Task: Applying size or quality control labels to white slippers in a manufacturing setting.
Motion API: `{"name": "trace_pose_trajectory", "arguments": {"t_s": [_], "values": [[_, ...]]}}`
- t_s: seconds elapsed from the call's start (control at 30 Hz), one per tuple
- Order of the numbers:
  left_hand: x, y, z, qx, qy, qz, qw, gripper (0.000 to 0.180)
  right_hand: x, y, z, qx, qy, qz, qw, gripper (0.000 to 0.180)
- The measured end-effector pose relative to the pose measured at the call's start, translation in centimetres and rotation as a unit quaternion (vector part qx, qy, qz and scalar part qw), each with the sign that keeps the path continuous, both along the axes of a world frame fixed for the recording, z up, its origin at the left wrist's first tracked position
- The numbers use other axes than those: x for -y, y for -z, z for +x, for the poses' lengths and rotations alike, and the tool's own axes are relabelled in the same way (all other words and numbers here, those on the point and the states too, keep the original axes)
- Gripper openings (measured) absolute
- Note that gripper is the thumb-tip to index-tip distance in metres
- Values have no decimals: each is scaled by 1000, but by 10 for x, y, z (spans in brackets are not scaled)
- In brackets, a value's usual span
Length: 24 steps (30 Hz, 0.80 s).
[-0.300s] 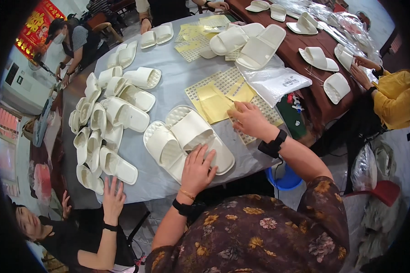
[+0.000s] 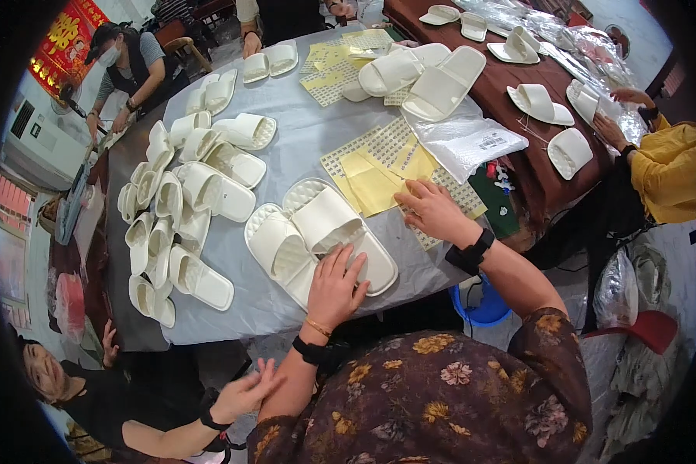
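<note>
A pair of cream slippers (image 2: 329,224) lies side by side in front of me on the covered table. My left hand (image 2: 336,284) rests on them with its fingers stretched across the near part of the pair. To the right, my right hand (image 2: 435,210) is open, fingers slightly bent and apart, its fingertips over the edge of the sticker sheets (image 2: 465,199). Yellow backing paper (image 2: 370,184) lies on those sheets, just left of my right fingertips. A tiny sticker at the fingertips cannot be made out.
Many cream slippers (image 2: 209,189) crowd the table's left side. More large slippers (image 2: 445,81) and a white plastic package (image 2: 475,143) lie beyond the sheets. A co-worker's hand (image 2: 247,393) is at my left forearm. Another person in yellow (image 2: 669,170) handles slippers at the right.
The co-worker's hand at lower left has moved from the table edge to my left forearm. My right hand has shifted slightly right and down; my left hand stays on the slippers.
</note>
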<state>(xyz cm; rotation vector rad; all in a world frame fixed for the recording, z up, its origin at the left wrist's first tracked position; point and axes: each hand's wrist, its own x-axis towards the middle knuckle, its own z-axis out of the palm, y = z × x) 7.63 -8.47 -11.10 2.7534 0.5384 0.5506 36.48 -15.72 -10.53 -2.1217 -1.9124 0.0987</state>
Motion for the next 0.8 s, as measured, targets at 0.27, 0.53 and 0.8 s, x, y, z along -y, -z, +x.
{"name": "trace_pose_trajectory", "arguments": {"t_s": [0.27, 0.53, 0.8], "values": [[-4, 20, 0, 56, 24, -30, 998, 48, 5, 14, 10, -15, -18, 45, 999, 48], [3, 24, -4, 38, -18, 1, 999, 47, 3, 26, 12, 0, 17, -28, 999, 53], [-3, 28, -4, 70, 17, -16, 997, 45, -5, 27, 7, 12, -20, 7, 1000, 53]]}}
